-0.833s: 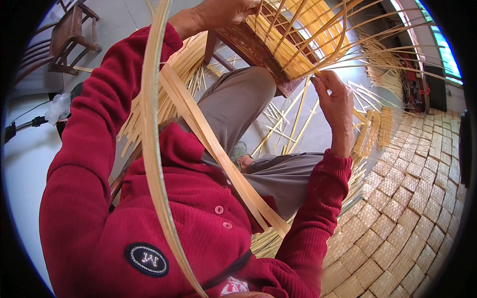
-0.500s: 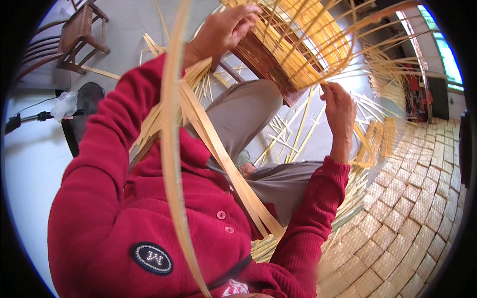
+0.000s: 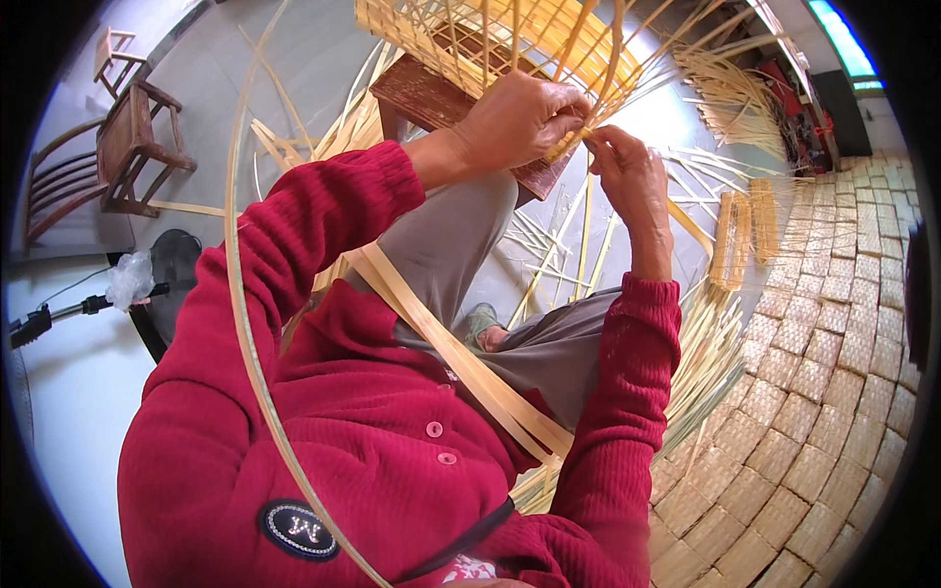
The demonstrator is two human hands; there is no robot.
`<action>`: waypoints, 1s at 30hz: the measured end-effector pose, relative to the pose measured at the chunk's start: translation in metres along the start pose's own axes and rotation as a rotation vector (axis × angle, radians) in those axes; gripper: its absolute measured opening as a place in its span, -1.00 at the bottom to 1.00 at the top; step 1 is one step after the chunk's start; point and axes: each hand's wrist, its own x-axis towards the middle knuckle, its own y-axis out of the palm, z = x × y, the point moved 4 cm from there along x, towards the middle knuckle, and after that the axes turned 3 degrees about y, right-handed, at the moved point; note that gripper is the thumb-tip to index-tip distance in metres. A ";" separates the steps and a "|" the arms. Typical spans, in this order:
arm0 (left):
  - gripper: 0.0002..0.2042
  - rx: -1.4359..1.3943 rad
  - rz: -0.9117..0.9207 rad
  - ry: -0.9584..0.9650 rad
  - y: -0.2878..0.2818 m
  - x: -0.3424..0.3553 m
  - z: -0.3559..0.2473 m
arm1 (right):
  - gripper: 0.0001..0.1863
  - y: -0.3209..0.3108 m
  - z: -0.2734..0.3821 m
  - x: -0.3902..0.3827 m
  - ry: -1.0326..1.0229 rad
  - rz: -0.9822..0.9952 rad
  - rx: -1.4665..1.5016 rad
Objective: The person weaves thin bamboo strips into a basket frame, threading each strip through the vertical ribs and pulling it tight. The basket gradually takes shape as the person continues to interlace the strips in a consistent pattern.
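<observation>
A half-woven bamboo basket with upright stakes rests on a red-brown wooden bench in front of me. My left hand is closed at the basket's near right corner, fingers bent around the woven edge and a strip. Right beside it, my right hand pinches at the same corner with thumb and forefinger; the fingertips hide most of what they grip, which looks like a bamboo strip. A long thin bamboo strip arcs close in front of my left arm. Several flat strips lie across my lap.
Bundled strips lie beside my right arm, and loose ones litter the floor. Rows of woven pieces cover the right side. Two small woven panels stand near them. A wooden chair and a black fan-like object are at left.
My left hand has moved right along the basket's edge and now meets my right hand at the corner. The long strip in front has swung left, and the whole view has shifted slightly.
</observation>
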 end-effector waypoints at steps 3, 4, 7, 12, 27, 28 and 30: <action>-0.90 -0.008 0.037 -0.050 0.009 0.012 -0.001 | -0.84 0.002 -0.003 -0.001 -0.029 -0.028 -0.041; -0.89 0.007 0.039 -0.011 0.010 0.014 -0.003 | -0.84 0.003 -0.003 -0.002 -0.032 -0.034 -0.042; -0.89 0.022 0.050 0.100 0.010 0.021 -0.003 | -0.85 0.005 -0.003 0.000 -0.045 -0.051 -0.043; -0.89 0.004 0.113 0.092 0.013 0.028 -0.003 | -0.85 0.008 -0.007 0.001 -0.079 -0.102 -0.050; -0.88 0.248 0.300 0.173 0.018 -0.006 0.003 | -0.94 0.003 0.006 -0.016 -0.365 -0.063 -0.043; -0.88 0.253 0.306 0.168 0.015 -0.007 0.004 | -0.94 0.002 0.009 -0.016 -0.380 -0.069 -0.076; -0.88 0.262 0.317 0.159 0.009 -0.009 0.006 | -0.94 0.004 0.015 -0.014 -0.409 -0.081 -0.141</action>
